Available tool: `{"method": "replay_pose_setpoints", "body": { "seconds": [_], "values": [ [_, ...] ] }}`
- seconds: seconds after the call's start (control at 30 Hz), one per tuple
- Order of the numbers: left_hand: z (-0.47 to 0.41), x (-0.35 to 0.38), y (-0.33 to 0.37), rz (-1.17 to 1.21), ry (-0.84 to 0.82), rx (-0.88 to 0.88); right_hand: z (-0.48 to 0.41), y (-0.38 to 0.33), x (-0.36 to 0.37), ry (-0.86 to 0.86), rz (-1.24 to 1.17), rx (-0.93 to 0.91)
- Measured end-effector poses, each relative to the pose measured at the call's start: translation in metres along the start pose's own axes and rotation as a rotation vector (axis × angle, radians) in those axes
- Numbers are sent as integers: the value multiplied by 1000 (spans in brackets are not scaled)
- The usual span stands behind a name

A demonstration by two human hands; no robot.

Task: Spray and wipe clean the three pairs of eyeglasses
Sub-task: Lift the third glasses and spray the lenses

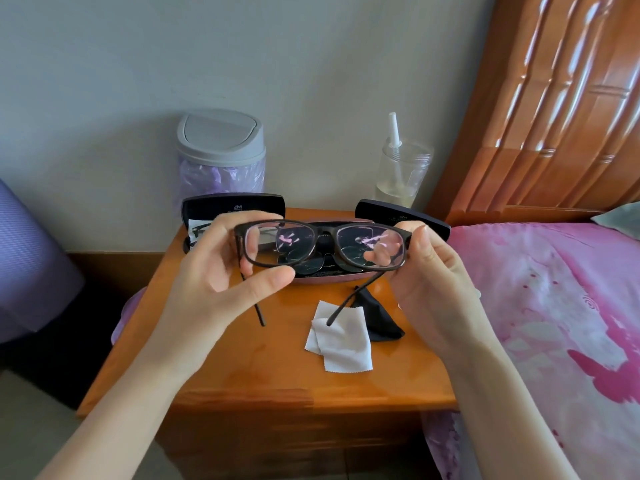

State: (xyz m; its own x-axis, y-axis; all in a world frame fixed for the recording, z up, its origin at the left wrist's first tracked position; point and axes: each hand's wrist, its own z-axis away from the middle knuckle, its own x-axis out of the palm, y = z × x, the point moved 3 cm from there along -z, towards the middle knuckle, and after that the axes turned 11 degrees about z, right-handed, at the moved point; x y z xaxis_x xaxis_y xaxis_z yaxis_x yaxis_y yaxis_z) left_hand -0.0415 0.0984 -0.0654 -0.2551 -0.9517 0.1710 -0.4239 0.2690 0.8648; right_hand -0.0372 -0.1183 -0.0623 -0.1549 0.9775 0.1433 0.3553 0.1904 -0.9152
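Gripping dark-framed eyeglasses (323, 233) in both hands, up above wooden surface (242, 368), temples unfolded and pointing down toward viewer. Pinching left lens rim with left hand (221, 268), thumb under, fingers behind. Pinching right hinge corner with right hand (433, 271). Down on surface: white cleaning cloth (341, 337) just beside black cloth (379, 318). Behind, open black case (233, 206) with second pair inside, open pink case (332, 278).

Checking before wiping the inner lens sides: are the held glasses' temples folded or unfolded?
Unfolded: both temples of the glasses extend back from the frame toward the camera.
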Motion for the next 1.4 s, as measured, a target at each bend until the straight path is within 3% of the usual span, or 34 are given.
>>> {"method": "replay_pose_setpoints", "body": {
  "seconds": [0.23, 0.5, 0.7, 0.87, 0.93, 1.0, 1.13, 1.23, 1.4],
  "values": [
    [2, -9, 5, -102, -14, 58, 7, -12, 2, 30, 285, -36],
    [10, -4, 13, -349, -57, 114, 13, -18, -3, 34, 352, -84],
    [11, -2, 9, -364, -58, 121, 17, -17, -10, 51, 474, -43],
    [12, 0, 3, -345, -86, 150, 24, -38, -28, 297, 683, -64],
    [12, 0, 2, -349, -101, 153, 26, -41, -51, 389, 870, -5],
    [11, -1, 0, -348, -101, 146, 29, -35, -72, 377, 1022, 202],
    [12, 0, -4, -347, -75, 146, 38, -13, -85, 80, 1210, 676],
    [12, 0, -7, -357, -62, 138, 39, -4, -87, -14, 1301, 695],
    [11, -2, -7, -382, -56, 154, 34, -8, -83, 98, 1219, 521]
  ]
}}
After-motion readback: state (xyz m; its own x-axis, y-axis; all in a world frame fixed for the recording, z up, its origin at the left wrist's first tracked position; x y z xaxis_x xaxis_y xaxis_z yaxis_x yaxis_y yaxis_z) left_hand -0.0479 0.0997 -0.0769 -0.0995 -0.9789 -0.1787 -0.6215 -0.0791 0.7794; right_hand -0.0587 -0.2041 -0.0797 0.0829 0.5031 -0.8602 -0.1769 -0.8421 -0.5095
